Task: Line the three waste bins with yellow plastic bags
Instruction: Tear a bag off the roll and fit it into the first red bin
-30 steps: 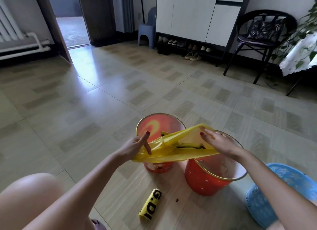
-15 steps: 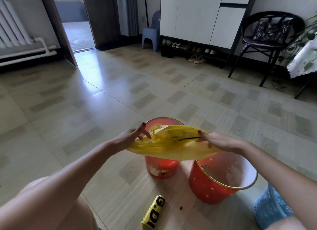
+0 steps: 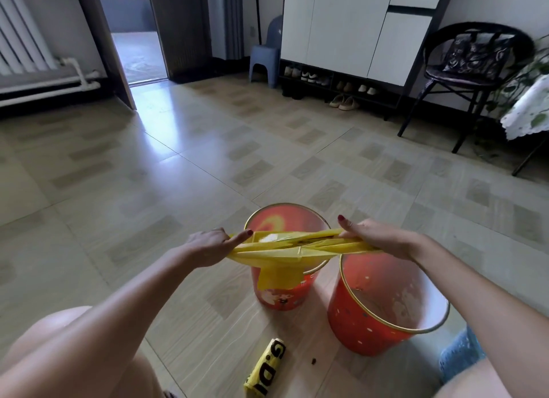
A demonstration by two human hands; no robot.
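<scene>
A yellow plastic bag (image 3: 285,247) is stretched flat between my two hands, just above the near rim of the far red bin (image 3: 280,290). My left hand (image 3: 212,244) grips its left end and my right hand (image 3: 374,237) grips its right end. Part of the bag hangs down over the front of that bin. A second red bin (image 3: 383,314) with a gold rim stands unlined to the right. A blue bin (image 3: 459,357) shows only as an edge at the lower right. A roll of yellow bags (image 3: 266,368) lies on the floor near my knee.
Tiled floor (image 3: 178,190) spreads out ahead. A white cupboard (image 3: 350,29) with shoes under it, a small blue stool (image 3: 264,62) and a black chair (image 3: 472,68) stand along the far wall. An open doorway (image 3: 133,38) lies at the back left.
My hands have pulled further apart, drawing the bag taut and flat, and lowered it onto the far red bin's rim. The view has shifted slightly.
</scene>
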